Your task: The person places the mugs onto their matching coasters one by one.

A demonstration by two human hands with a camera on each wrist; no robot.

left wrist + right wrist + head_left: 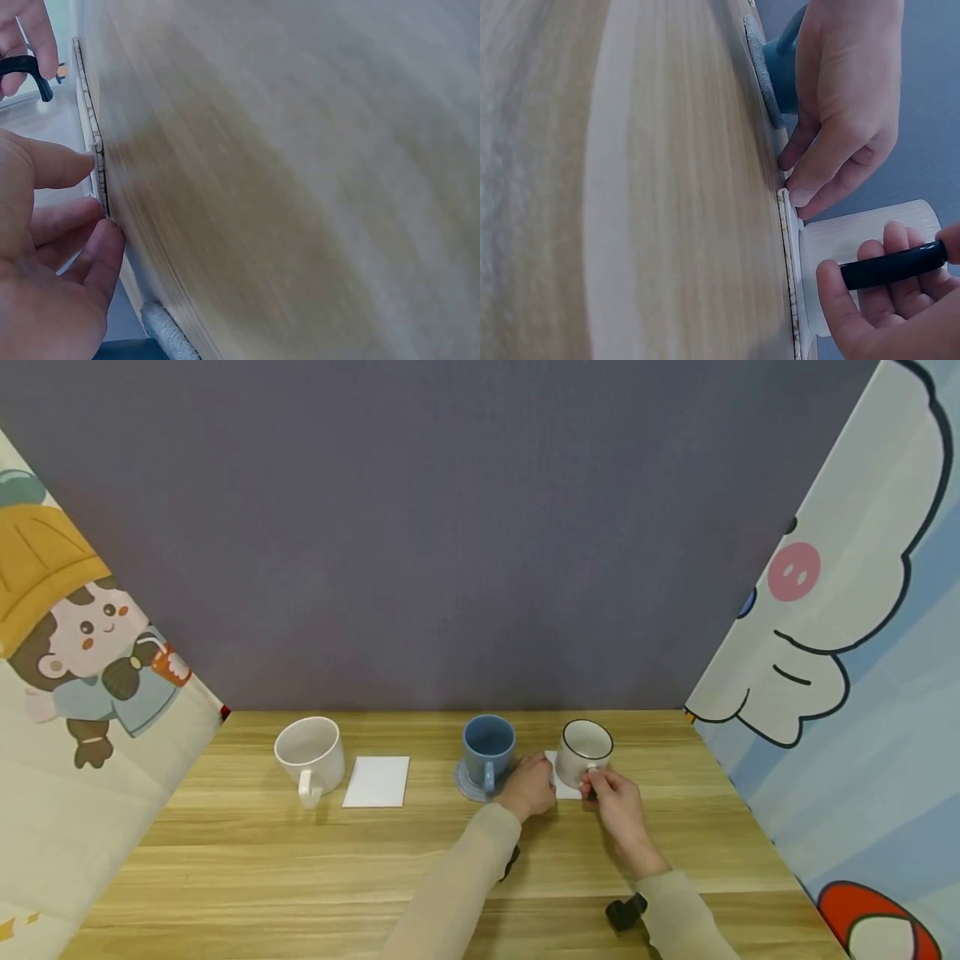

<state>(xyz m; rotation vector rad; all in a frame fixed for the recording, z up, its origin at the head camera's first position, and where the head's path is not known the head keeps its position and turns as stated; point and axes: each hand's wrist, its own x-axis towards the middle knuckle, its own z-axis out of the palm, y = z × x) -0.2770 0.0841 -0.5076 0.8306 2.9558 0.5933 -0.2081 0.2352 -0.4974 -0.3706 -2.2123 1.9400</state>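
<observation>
Dark-rimmed mug is standing on the white coaster, far right of the worktop; right hand is gripping its handle, left hand is pinching the coaster's left edge, seemingly steadying it.

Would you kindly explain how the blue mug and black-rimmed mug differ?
The blue mug stands on a round grey coaster, the black-rimmed mug on a straight-edged white coaster. The right hand grips the black-rimmed mug's dark handle; the blue mug's handle is unheld. Both are upright.
</observation>
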